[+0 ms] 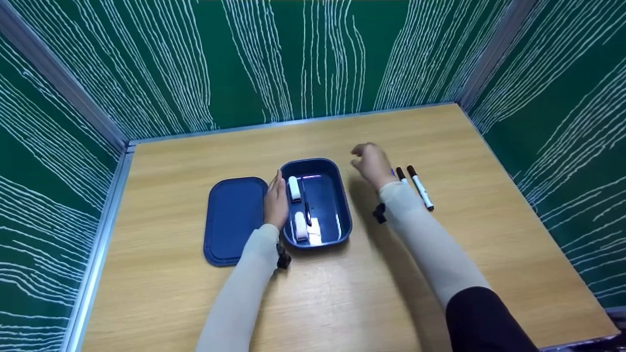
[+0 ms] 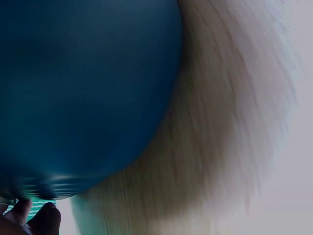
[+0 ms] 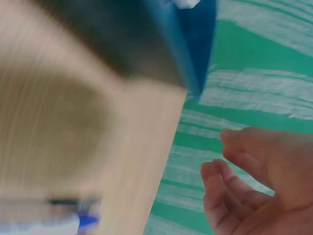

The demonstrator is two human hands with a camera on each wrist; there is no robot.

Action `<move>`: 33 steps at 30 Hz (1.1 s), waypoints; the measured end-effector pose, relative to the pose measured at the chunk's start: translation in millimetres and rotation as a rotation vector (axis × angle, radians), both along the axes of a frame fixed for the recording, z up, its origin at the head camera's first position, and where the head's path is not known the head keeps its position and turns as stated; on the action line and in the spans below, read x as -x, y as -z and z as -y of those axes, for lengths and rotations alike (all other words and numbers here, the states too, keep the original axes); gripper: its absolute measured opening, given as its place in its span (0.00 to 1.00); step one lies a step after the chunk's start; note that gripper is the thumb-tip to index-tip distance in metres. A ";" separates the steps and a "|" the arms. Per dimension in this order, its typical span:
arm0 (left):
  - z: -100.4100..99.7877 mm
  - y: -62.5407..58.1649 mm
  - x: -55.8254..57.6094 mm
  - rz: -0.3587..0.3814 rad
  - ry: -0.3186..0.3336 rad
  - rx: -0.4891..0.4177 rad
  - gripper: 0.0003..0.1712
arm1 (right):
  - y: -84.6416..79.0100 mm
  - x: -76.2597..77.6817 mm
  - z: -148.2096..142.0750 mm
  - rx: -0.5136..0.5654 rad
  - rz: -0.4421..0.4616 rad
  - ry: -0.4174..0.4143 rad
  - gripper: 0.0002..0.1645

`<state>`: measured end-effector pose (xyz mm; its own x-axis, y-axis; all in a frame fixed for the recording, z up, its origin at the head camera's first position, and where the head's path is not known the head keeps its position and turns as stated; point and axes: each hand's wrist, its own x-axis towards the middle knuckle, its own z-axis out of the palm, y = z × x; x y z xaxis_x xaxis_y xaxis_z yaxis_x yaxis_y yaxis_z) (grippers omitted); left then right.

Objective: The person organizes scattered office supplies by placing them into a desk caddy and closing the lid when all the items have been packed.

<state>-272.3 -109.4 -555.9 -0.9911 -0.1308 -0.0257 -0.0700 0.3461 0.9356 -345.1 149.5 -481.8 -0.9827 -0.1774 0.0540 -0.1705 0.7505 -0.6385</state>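
Note:
A dark blue box (image 1: 346, 208) stands without its lid on the table. Inside, along its left side, lie two small white objects (image 1: 294, 188) of unclear kind and a dark pen (image 1: 306, 203). My left hand (image 1: 277, 203) rests its straight fingers against the box's left wall; the left wrist view shows fingertips (image 2: 46, 218) by the box's ribbed end. My right hand (image 1: 374, 166) hovers to the right of the box, its fingers loosely bent with nothing between them, as the right wrist view also shows. White markers with dark caps (image 1: 420, 188) lie beside that wrist, partly hidden by it.
Left of the box, the blue lid (image 1: 234, 220) lies flat on the wooden table (image 1: 161, 254), partly behind my left hand. A blue cap (image 3: 88, 220) shows in the right wrist view. Green walls (image 1: 337, 58) with white wavy lines bound the table's back and sides.

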 end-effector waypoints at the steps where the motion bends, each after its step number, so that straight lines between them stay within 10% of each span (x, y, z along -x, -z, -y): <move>1: 0.1 -0.1 -0.3 0.003 0.003 0.004 0.31 | 1.4 -0.3 -7.1 -0.014 0.012 0.021 0.18; 33: -1.3 -0.4 -3.6 0.018 0.012 0.001 0.32 | 64.3 -18.9 -42.2 -0.332 0.012 0.056 0.11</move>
<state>-268.7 -108.1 -555.4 -0.9919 -0.1190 -0.0439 -0.0830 0.3480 0.9338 -326.2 191.7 -546.1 -0.9916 -0.1286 -0.0093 -0.1168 0.9259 -0.3593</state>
